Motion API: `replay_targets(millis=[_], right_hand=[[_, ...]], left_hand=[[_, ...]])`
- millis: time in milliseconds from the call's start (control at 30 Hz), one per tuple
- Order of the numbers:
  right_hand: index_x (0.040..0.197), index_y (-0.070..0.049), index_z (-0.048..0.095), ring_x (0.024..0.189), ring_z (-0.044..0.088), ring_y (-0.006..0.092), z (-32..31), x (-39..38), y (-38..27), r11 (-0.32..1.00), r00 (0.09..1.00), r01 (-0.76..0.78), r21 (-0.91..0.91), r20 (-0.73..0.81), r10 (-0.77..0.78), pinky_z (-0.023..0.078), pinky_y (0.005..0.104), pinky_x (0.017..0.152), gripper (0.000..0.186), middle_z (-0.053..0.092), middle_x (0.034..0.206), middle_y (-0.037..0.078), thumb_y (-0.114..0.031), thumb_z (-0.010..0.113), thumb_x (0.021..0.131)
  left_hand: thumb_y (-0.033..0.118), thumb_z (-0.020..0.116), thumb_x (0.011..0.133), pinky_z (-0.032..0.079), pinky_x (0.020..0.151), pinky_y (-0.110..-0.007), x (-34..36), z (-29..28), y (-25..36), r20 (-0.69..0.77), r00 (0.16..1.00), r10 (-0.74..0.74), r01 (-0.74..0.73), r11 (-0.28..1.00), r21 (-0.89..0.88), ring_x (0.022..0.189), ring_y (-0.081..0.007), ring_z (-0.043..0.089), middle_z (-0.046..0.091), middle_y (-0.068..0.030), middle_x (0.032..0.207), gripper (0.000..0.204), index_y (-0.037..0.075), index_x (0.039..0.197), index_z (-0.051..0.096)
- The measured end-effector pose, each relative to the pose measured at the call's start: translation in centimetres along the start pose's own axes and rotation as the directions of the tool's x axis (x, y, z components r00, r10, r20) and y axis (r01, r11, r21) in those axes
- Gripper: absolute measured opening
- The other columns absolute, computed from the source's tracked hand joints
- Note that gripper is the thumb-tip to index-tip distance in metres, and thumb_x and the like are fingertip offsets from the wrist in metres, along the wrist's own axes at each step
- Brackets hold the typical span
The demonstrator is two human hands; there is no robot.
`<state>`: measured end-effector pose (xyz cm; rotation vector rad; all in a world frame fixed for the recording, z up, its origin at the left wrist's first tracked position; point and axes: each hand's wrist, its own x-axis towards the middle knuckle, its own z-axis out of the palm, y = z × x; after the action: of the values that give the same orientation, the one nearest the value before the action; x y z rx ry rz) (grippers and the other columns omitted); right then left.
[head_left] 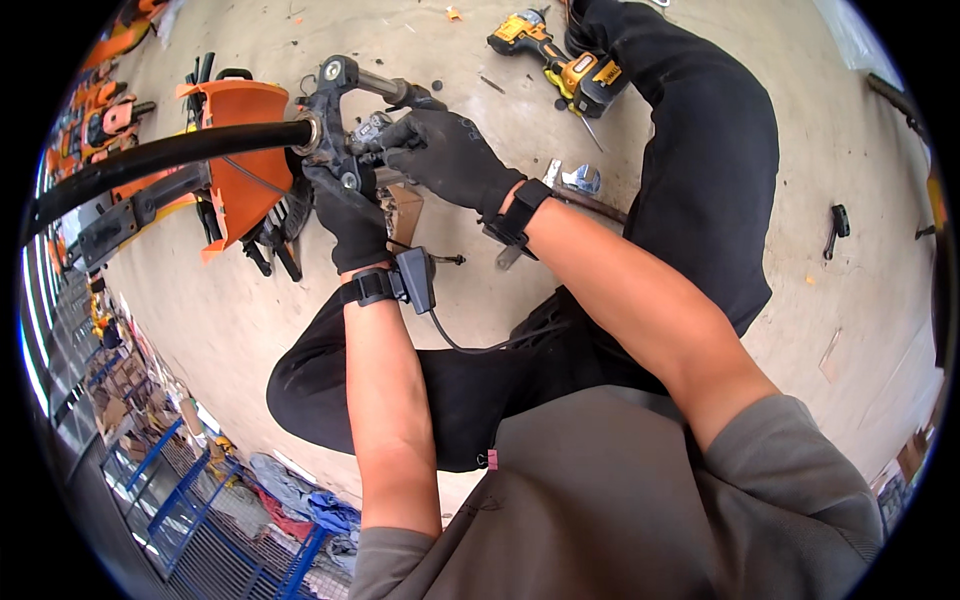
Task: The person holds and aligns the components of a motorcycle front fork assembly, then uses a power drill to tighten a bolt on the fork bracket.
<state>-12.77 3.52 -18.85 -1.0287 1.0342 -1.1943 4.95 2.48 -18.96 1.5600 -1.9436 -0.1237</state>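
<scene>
In front of me is a dark metal fork clamp (325,108), with a long black tube (170,155) running from it to the left. My left hand (350,215), in a black glove, is closed around the clamp's near side; its fingertips are partly hidden. My right hand (445,150), also gloved, has its fingers bent in against a small grey metal part (370,130) at the clamp's right side. A silvery fork tube (378,84) extends from the far end of the clamp. Left of the clamp stands an orange curved panel (245,150).
A yellow and black cordless impact driver (580,75) lies on the floor beyond my right hand, near my right leg (705,170). A black-handled tool (838,232) lies farther right. Orange machines (105,120) line the far left; a blue rack (165,475) is at lower left.
</scene>
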Motion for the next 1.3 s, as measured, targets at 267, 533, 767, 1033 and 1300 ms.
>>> replay_targets(millis=[267,533,767,1033,1300], right_hand=[[0.089,0.000,0.064,0.079,0.063,0.0165,0.5,-0.1,-1.3,0.997,0.998,-0.055,0.045,-0.018,0.055,0.049,0.0301,0.073,0.019,0.067,0.085,0.010,-0.015,0.066,0.077],[0.108,0.005,0.062,0.084,0.065,0.0150,0.1,-0.1,-1.5,0.972,0.998,0.031,-0.232,0.062,-0.017,0.052,0.0292,0.077,0.029,0.068,0.094,0.012,-0.010,0.063,0.083],[0.106,0.003,0.063,0.081,0.064,0.0163,1.4,-0.6,-1.3,0.974,0.998,0.068,-0.217,-0.002,-0.070,0.050,0.0294,0.074,0.028,0.067,0.091,0.013,-0.015,0.059,0.086],[0.107,0.003,0.060,0.078,0.062,0.0146,1.2,-0.6,-1.6,0.963,0.998,0.067,-0.260,0.037,-0.059,0.049,0.0293,0.071,0.027,0.066,0.091,0.010,-0.015,0.058,0.087],[0.105,0.000,0.061,0.082,0.066,0.0269,1.8,-0.6,-1.5,0.984,1.000,0.027,-0.175,-0.008,-0.029,0.051,0.0354,0.074,0.024,0.066,0.089,0.017,-0.007,0.059,0.082]], left_hand=[[0.028,0.034,0.102,0.048,0.075,-0.039,0.2,1.0,1.1,-0.056,0.980,-0.189,0.171,0.957,-0.234,0.083,-0.0335,0.062,0.066,-0.0195,0.095,0.041,-0.004,0.114,0.055],[0.033,0.032,0.105,0.049,0.072,-0.029,0.2,1.2,1.8,0.052,0.924,-0.379,0.339,0.750,-0.568,0.084,-0.0157,0.059,0.063,-0.0084,0.100,0.044,-0.002,0.120,0.052],[0.019,0.047,0.100,0.048,0.069,-0.030,-1.1,2.0,-1.5,-0.024,0.974,-0.224,0.208,0.936,-0.286,0.081,-0.0153,0.057,0.061,-0.0104,0.101,0.030,-0.003,0.120,0.051],[0.019,0.041,0.102,0.049,0.071,-0.027,0.4,0.5,2.3,0.121,0.894,-0.431,0.387,0.608,-0.693,0.084,-0.0137,0.059,0.061,-0.0077,0.101,0.029,-0.003,0.117,0.051],[0.031,0.033,0.105,0.049,0.077,-0.025,-0.1,1.0,1.4,0.199,0.872,-0.446,0.424,0.489,-0.762,0.090,-0.0111,0.057,0.060,-0.0033,0.103,0.037,0.002,0.116,0.055]])
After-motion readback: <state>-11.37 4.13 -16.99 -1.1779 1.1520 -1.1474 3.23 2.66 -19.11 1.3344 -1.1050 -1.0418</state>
